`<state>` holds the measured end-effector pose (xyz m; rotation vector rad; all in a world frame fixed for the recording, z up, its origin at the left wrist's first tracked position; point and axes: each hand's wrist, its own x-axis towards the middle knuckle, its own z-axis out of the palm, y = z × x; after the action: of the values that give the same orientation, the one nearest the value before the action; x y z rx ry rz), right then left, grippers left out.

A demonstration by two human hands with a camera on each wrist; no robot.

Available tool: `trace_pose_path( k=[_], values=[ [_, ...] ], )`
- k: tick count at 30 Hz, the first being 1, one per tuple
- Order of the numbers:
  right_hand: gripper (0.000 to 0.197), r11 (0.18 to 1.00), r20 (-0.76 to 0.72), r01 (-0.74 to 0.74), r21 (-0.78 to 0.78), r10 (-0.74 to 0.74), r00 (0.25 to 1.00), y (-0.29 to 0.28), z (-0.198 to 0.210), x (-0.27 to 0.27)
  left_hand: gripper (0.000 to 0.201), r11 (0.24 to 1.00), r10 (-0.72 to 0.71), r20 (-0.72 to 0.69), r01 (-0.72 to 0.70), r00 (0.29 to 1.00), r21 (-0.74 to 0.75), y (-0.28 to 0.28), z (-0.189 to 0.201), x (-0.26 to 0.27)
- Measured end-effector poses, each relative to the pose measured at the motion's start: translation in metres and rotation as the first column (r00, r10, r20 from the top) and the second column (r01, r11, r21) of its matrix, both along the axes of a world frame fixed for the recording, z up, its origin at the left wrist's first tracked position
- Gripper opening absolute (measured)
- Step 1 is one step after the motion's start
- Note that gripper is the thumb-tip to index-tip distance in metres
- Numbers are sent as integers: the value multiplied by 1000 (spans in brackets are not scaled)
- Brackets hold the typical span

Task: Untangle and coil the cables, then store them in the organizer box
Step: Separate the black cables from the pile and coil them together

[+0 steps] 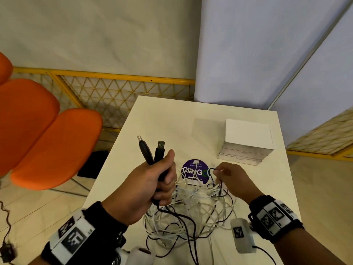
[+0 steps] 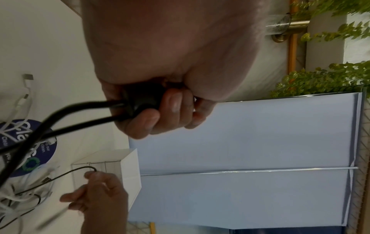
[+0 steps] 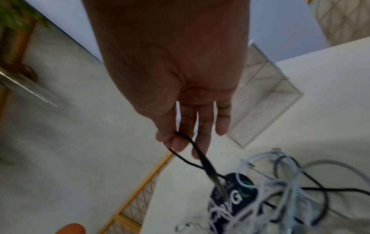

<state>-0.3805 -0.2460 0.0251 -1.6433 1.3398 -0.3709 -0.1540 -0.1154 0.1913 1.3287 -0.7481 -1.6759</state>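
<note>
step: untangling | left hand (image 1: 152, 186) grips two black USB plugs (image 1: 150, 150), raised | right hand (image 1: 232, 177) pinches thin black cable loop (image 1: 211, 170) | tangle (image 1: 191, 209) near-centre worktop (image 1: 166, 115), organizer box (image 1: 246, 142) far right | advice: feed loop out slowly, avoid yanking

Head view downward; wrist views close
</note>
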Motion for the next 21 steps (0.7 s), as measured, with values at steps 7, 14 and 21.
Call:
trace_pose_path(
  k=[7, 14, 21],
  values=[
    [26, 990, -41, -83, -114, 78, 996, 31, 90, 23, 37, 999, -36, 54, 37, 998, -14, -5, -4, 4],
    [13, 998, 275, -49, 51, 33, 961, 71, 176, 46, 30, 999, -30, 33, 31, 999, -28, -5, 2, 10],
    [41, 957, 671, -83, 279, -132, 730, 90, 217, 56, 45, 990, 19, -106, -33, 994, -140, -9, 6, 11]
  ],
)
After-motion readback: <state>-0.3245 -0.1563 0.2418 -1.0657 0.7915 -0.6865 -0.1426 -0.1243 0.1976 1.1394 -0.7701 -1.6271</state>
